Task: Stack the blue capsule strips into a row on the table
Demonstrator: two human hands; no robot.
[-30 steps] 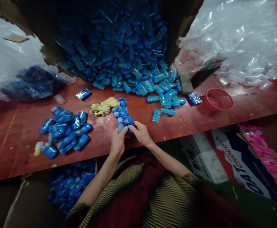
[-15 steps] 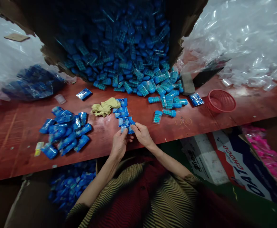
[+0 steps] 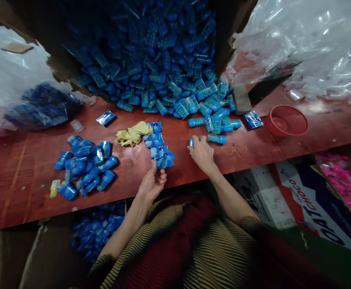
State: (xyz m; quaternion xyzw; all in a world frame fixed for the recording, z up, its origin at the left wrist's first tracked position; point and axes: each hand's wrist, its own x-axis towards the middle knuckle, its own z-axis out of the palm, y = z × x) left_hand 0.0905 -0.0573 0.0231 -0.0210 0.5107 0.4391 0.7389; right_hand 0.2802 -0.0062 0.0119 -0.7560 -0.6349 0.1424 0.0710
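My left hand (image 3: 152,184) is closed, thumb and fingers pinched at the near edge of a small blue printed packet (image 3: 165,160). That packet lies at the near end of a short column of overlapping blue packets (image 3: 154,139). To the right, my right hand (image 3: 203,155) curls its fingers down around a small clear bottle with a blue cap (image 3: 191,145), mostly hidden behind the fingers. Just beyond that hand lie more such bottles of turquoise balls (image 3: 216,139). A crumpled yellow-green cloth (image 3: 133,134) rests beside the packet column.
A torn carton (image 3: 238,24) spills a heap of bottles (image 3: 163,80) onto the red table (image 3: 139,176). Filled blue packets (image 3: 85,168) lie at left. A red basket (image 3: 288,120), grey block (image 3: 240,99) and clear plastic containers (image 3: 313,52) stand at right.
My right hand has let go of the packet and moved right onto the bottle near the table's middle. My left hand has stayed at the packet. The view has shifted slightly.
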